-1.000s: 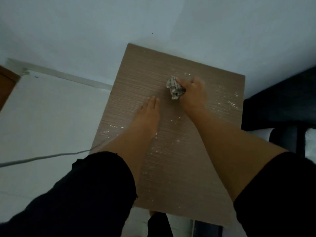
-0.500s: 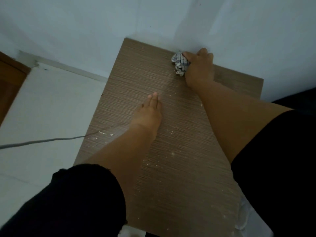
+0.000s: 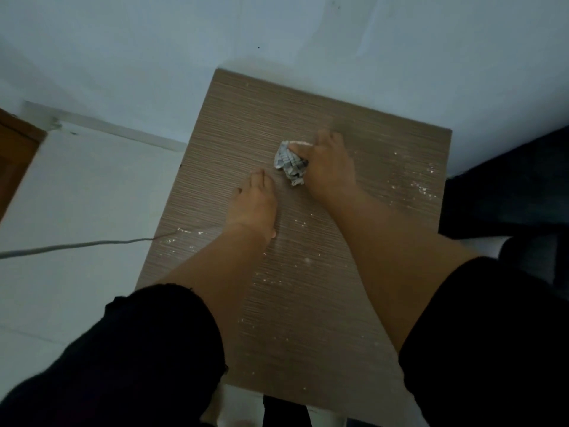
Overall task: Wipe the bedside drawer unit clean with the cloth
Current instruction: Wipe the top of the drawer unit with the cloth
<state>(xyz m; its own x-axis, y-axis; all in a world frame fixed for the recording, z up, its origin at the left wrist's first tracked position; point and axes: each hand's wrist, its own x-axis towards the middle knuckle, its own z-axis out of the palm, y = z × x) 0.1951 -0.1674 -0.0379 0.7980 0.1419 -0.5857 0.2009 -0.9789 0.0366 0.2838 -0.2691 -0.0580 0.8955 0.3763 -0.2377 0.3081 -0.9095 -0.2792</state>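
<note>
The right hand (image 3: 329, 167) is squeezed around the bunched-up cloth (image 3: 289, 161) and has pulled it back from the far edge by the wall to the middle of the drawer unit's top (image 3: 308, 303). So the back strip looks wiped now, and the rubbing is coming toward the person. The left hand (image 3: 255, 204) has stayed flat and open on the wood, at about 8 o'clock from the cloth, and it covers a bit that may need wiping too. White crumbs still sit at 3 o'clock near the right edge and at 6 o'clock. A gray cord (image 3: 77, 245) reaches the left edge. The wall (image 3: 277, 32) is behind.
</note>
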